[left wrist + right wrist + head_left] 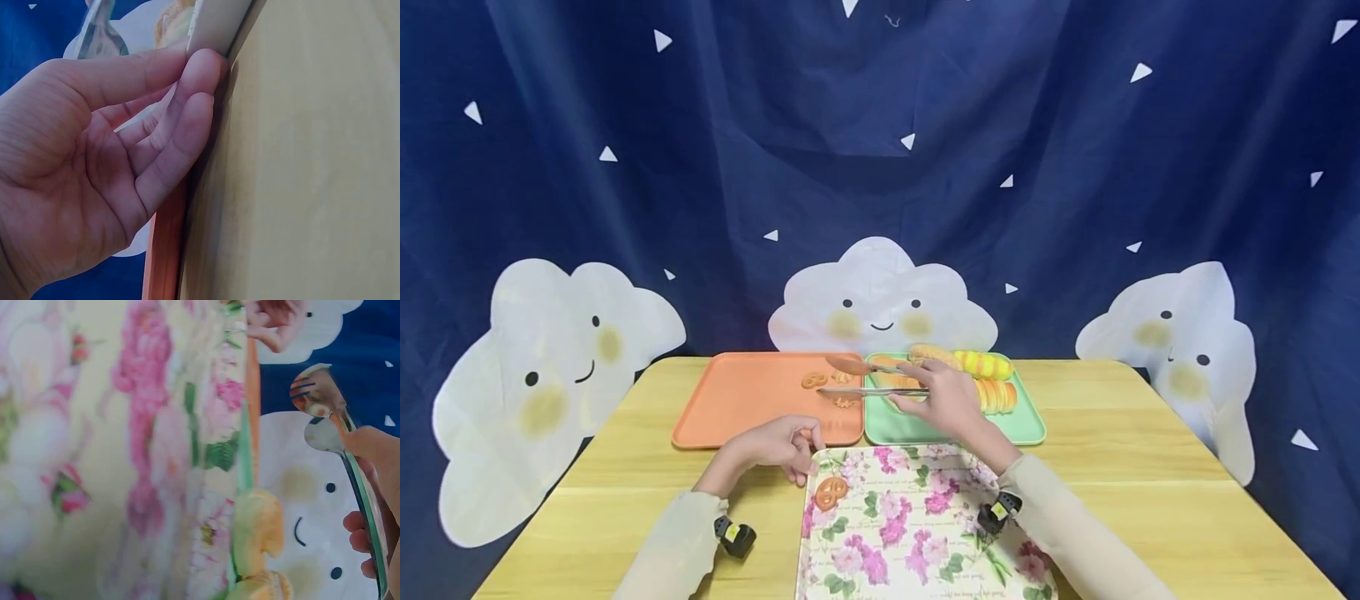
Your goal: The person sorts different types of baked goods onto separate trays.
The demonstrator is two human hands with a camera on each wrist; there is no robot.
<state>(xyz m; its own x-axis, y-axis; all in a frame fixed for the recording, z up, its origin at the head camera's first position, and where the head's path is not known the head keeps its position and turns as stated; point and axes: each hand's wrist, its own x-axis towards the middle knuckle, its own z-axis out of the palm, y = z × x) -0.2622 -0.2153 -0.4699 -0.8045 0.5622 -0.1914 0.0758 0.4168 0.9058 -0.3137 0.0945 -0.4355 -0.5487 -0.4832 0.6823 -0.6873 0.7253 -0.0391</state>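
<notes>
In the head view, my right hand [951,402] grips metal serving tongs [880,391] whose two ends stand apart. One end is a fork and the other a spoon, as the right wrist view shows of the tongs [357,481]. Their tips reach over the small brown biscuits [814,380] on the orange tray [752,408]; nothing is clearly caught between them. My left hand [778,442] pinches the near-left floral tray [917,533] at its upper left corner, between thumb and finger in the left wrist view. A brown pretzel [831,493] lies on that tray near this corner.
A green tray [955,432] adjoins the orange one on the right. It carries toy breads: a yellow striped loaf [985,365], a sliced loaf [997,397] and a round-ended bun [934,357]. Behind the wooden table [1135,467] hangs a dark blue curtain [820,192].
</notes>
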